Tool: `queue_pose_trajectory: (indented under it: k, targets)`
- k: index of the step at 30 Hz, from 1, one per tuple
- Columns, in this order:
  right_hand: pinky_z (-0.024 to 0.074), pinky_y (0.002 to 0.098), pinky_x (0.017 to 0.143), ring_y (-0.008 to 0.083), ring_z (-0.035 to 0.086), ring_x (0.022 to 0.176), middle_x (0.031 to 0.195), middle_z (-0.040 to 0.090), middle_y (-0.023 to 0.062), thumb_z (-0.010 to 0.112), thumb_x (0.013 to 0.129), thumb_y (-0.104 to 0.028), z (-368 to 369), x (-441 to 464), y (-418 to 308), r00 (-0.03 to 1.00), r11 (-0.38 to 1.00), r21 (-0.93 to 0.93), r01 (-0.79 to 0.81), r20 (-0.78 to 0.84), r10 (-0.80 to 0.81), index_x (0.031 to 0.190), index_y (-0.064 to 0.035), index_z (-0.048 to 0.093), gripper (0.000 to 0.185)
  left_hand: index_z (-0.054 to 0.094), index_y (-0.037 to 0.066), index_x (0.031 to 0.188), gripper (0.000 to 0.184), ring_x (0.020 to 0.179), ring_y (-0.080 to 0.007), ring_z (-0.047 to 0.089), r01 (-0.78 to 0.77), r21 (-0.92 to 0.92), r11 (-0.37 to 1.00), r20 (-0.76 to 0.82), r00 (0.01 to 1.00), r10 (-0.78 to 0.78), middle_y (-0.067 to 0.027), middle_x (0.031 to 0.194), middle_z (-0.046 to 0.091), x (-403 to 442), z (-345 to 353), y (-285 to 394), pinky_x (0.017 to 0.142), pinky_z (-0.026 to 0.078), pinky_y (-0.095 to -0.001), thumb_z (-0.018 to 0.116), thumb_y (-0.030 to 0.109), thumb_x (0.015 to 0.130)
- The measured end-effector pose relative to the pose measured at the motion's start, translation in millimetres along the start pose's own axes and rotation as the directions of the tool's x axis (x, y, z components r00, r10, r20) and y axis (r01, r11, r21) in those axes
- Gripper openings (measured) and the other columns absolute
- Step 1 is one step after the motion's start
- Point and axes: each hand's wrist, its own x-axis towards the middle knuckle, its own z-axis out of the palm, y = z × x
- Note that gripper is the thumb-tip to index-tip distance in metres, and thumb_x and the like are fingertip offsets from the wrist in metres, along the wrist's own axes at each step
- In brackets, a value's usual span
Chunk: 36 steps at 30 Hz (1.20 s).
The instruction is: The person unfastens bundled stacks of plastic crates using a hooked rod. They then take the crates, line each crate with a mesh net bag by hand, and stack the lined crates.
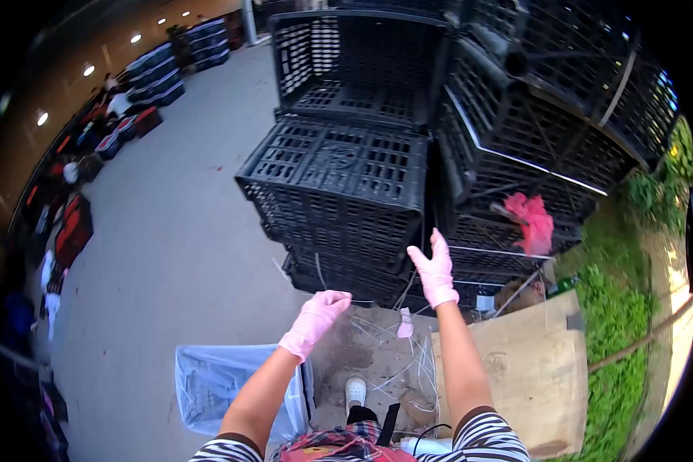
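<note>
My left hand (316,322), in a pink glove, is closed with its fingertips pinched together in front of the lower black crates. Whatever it may hold is too small to make out. A thin pale strap (320,271) shows on the crate just above it. My right hand (436,276), gloved in pink too, is raised with thumb and fingers apart beside the right edge of the stack. Before both hands stands a black slatted plastic crate (327,208), resting on another dark crate (346,273). On top sits a crate tipped on its side (362,96), its hollow facing me.
A lined bin (196,385) stands at lower left. Cut straps (396,373) litter the ground beside a cardboard sheet (516,377). More stacked crates (539,131), with a pink bag (533,223) on them, rise at right. People and crate piles (155,75) line the far left.
</note>
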Motion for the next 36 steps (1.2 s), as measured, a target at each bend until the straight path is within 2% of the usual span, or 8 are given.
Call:
queue_pose_trajectory:
  k: [10,19,21,22,24,27,30,36]
  targets:
    - [0.045,0.0325,0.087,0.0243,0.062,0.095,0.107,0.065,0.0113,0.069,0.08,-0.019,50.6,67.1,34.8,0.972,0.997,-0.078,-0.012,0.232,0.03,0.116,0.0007,0.057,0.043,0.064,0.006,0.095,0.027,0.076,-0.0075,0.053,0.362,-0.311,0.879,-0.254,0.859,-0.443,0.001,0.085,0.061,-124.8,-54.7,-68.5,0.068,0.045,-0.0243,0.065,0.032,0.086]
    - [0.0469,0.034,0.086,0.0293,0.063,0.096,0.105,0.066,0.0179,0.06,0.08,-0.012,-13.0,-4.9,-69.9,0.982,0.975,-0.218,-0.029,0.178,0.069,0.115,0.0034,0.057,0.039,0.062,0.006,0.097,0.022,0.069,-0.006,0.047,0.163,-0.545,0.823,-0.361,0.84,-0.405,0.0039,0.079,0.057,-137.2,-102.3,-108.5,0.061,0.041,-0.0224,0.064,0.026,0.088]
    - [0.05,0.0302,0.076,0.0186,0.062,0.087,0.102,0.066,0.0091,0.065,0.081,-0.011,-30.5,-14.3,18.7,0.956,0.992,0.015,-0.124,0.269,0.116,0.113,0.0023,0.059,0.035,0.061,0.005,0.107,0.029,0.08,-0.0082,0.055,0.236,-0.466,0.852,-0.342,0.841,-0.42,-0.0003,0.091,0.063,-117.3,-109.9,-103.3,0.071,0.045,-0.0231,0.066,0.025,0.087]
    - [0.05,0.028,0.066,0.016,0.061,0.083,0.102,0.065,0.0075,0.065,0.082,-0.011,-41.2,-29.6,16.8,0.823,0.868,-0.162,-0.469,0.275,0.496,0.113,0.0015,0.058,0.034,0.057,0.005,0.115,0.037,0.092,-0.0126,0.056,0.185,-0.426,0.886,-0.41,0.833,-0.371,-0.0047,0.103,0.062,-114.4,-110.3,-84.9,0.08,0.045,-0.0255,0.065,0.026,0.086]
    - [0.0479,0.0261,0.058,0.0131,0.059,0.081,0.106,0.063,0.0071,0.067,0.082,-0.012,-47.8,-34.0,43.2,0.906,0.912,0.121,-0.393,0.223,0.361,0.115,0.0024,0.055,0.038,0.047,0.004,0.13,0.052,0.116,-0.0207,0.05,0.094,-0.239,0.966,-0.576,0.787,-0.22,-0.0124,0.125,0.054,-80.9,-123.5,-60.6,0.097,0.039,-0.0303,0.063,0.03,0.087]
    - [0.0487,0.0276,0.068,0.0149,0.059,0.085,0.111,0.061,0.0066,0.068,0.082,-0.012,-55.8,-33.8,77.5,0.909,0.936,0.049,-0.348,0.262,0.324,0.119,0.0027,0.052,0.044,0.037,0.005,0.139,0.069,0.133,-0.0267,0.034,-0.062,-0.117,0.991,-0.79,0.61,-0.055,-0.0171,0.138,0.043,-12.5,-152.7,-57.1,0.108,0.028,-0.0345,0.056,0.048,0.088]
    - [0.0457,0.0283,0.081,0.0169,0.058,0.09,0.112,0.061,0.0062,0.069,0.081,-0.012,-52.4,-37.3,69.3,0.941,0.947,0.138,-0.289,0.225,0.254,0.121,0.0023,0.051,0.046,0.037,0.005,0.139,0.08,0.134,-0.0249,0.032,-0.305,-0.329,0.894,-0.668,0.744,0.009,-0.0172,0.137,0.044,21.5,-170.3,-25.9,0.109,0.026,-0.0338,0.053,0.06,0.084]
    - [0.0418,0.0283,0.087,0.0167,0.056,0.093,0.109,0.062,0.0067,0.069,0.081,-0.012,-53.3,-35.2,58.2,0.972,0.967,0.148,-0.207,0.145,0.186,0.115,0.0036,0.057,0.039,0.056,0.001,0.106,0.077,0.102,-0.0248,0.055,-0.036,-0.294,0.955,-0.623,0.765,-0.163,-0.0122,0.105,0.061,39.0,-165.1,-0.9,0.095,0.036,-0.0334,0.042,0.073,0.081]
